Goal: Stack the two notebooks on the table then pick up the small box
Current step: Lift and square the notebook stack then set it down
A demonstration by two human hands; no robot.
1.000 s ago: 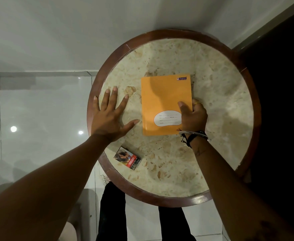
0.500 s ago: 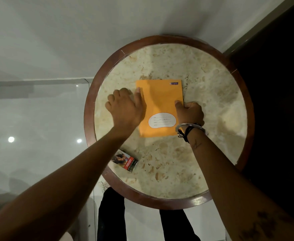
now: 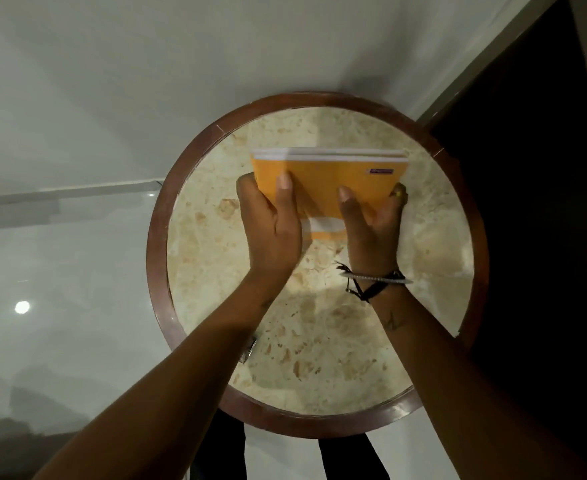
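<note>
Two orange notebooks (image 3: 333, 181) are held together as one pile, tilted up on edge above the round marble table (image 3: 320, 341), their white page edges facing up. My left hand (image 3: 271, 230) grips the pile's left side, thumb on the front cover. My right hand (image 3: 371, 230) grips the right side, thumb on the cover. The small box (image 3: 250, 349) lies near the table's left front rim, almost wholly hidden under my left forearm; only a sliver shows.
The table has a dark brown wooden rim (image 3: 157, 258). A glossy white floor lies to the left, a white wall behind, and a dark doorway (image 3: 545, 168) at the right. My dark trouser legs show below the table's front edge.
The notebooks lay flat on the table; both hands have closed on their sides and tipped them up on edge. My left forearm now covers the small box.
</note>
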